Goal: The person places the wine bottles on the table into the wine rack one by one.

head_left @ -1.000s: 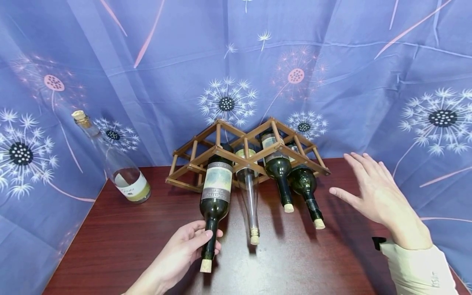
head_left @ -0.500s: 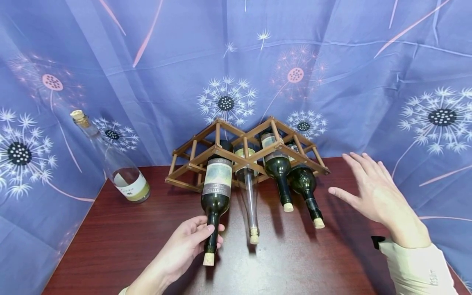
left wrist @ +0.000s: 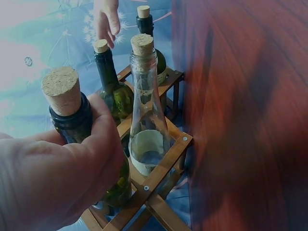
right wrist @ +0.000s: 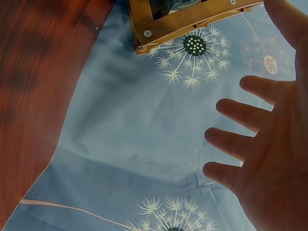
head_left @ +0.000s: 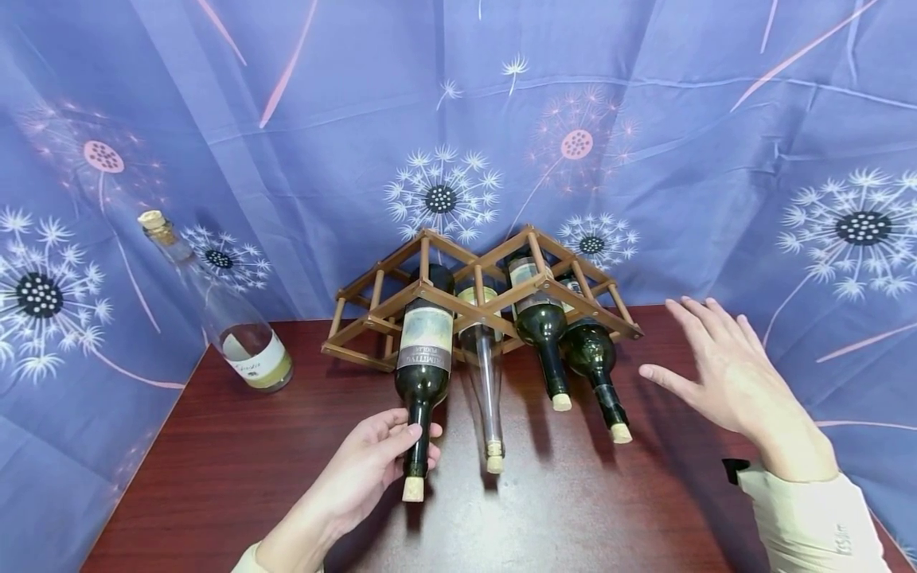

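My left hand (head_left: 372, 459) grips the neck of a dark green wine bottle (head_left: 424, 382), thumb on top and fingers around the far side. The bottle's base sits inside the wooden wine rack (head_left: 401, 302), its corked neck pointing toward me. In the left wrist view the bottle's cork (left wrist: 61, 90) stands out above the hand. Beside it in the rack lies a clear glass bottle (head_left: 489, 390). Two more green bottles, one (head_left: 542, 326) and another (head_left: 591, 350), lie farther right. My right hand (head_left: 731, 374) hovers right of the rack, fingers spread, holding nothing.
A clear corked bottle (head_left: 254, 350) with a white and yellow label stands upright at the back left of the reddish wooden table (head_left: 215, 477). A blue cloth (head_left: 322, 159) with dandelion prints hangs behind and at both sides.
The left hand has pushed the green bottle farther back into the rack, away from me and slightly right. The right hand stays where it was.
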Tool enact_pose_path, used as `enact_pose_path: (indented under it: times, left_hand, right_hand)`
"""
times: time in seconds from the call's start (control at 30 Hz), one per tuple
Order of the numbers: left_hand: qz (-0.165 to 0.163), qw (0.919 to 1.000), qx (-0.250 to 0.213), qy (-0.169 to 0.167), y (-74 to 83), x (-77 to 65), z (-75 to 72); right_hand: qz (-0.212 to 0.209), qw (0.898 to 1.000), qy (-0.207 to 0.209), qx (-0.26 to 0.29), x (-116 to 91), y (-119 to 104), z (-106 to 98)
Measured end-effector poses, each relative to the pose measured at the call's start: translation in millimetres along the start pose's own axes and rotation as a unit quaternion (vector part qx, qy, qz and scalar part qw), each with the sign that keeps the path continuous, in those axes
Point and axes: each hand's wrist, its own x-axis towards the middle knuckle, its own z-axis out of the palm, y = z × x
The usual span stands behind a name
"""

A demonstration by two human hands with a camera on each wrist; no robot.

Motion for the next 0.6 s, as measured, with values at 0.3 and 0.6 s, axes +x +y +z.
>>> enact_pose_path:
  times: [0.3, 0.6]
  left_hand:
    - [-0.002, 1.0, 0.001, 0.004, 3.1, 8.8, 1.3]
    - [-0.003, 0.9999, -0.015, 0.003, 3.9, 15.8, 0.9]
  right_hand:
    - [0.008, 1.0, -0.011, -0.005, -1.7, 2.3, 0.2]
    - [0.007, 1.0, -0.012, -0.006, -1.6, 2.7, 0.3]
